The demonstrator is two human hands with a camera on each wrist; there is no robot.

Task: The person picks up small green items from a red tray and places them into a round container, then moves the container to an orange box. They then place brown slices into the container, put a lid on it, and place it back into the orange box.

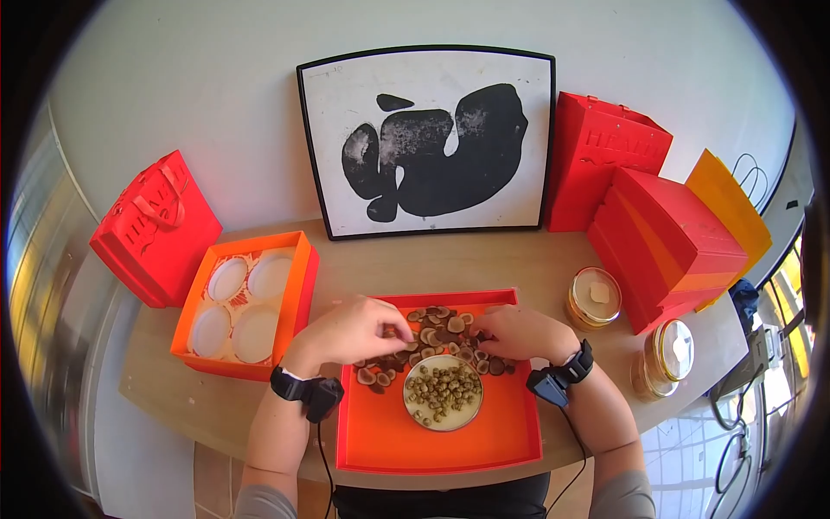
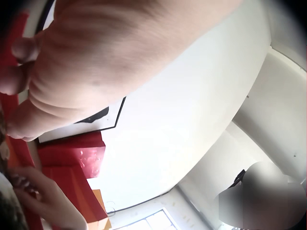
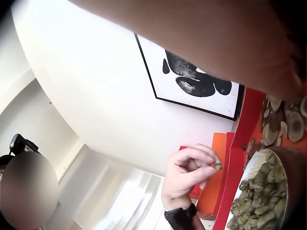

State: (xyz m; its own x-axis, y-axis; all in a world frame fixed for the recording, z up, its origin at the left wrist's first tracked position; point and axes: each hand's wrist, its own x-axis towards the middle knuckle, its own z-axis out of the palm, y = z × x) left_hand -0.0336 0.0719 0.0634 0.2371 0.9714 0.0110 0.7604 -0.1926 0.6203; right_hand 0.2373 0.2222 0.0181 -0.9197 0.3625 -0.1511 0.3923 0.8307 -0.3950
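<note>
Our left hand (image 1: 354, 330) pinches a greenish piece (image 3: 218, 167), the round dish (image 1: 454, 423) lying nearer us, rightward. Our right hand (image 1: 520, 333) is at the brown slices (image 1: 456, 324); we cannot tell if it grips any.

Bright, even light fills the head view, with glare at the windows at both sides, a sheen on the floor and soft shadows on the desk (image 1: 285, 415); its fisheye edges bend and darken to black. Both wrist views look hazier, their walls washed nearly white, near skin soft, corners dark.
</note>
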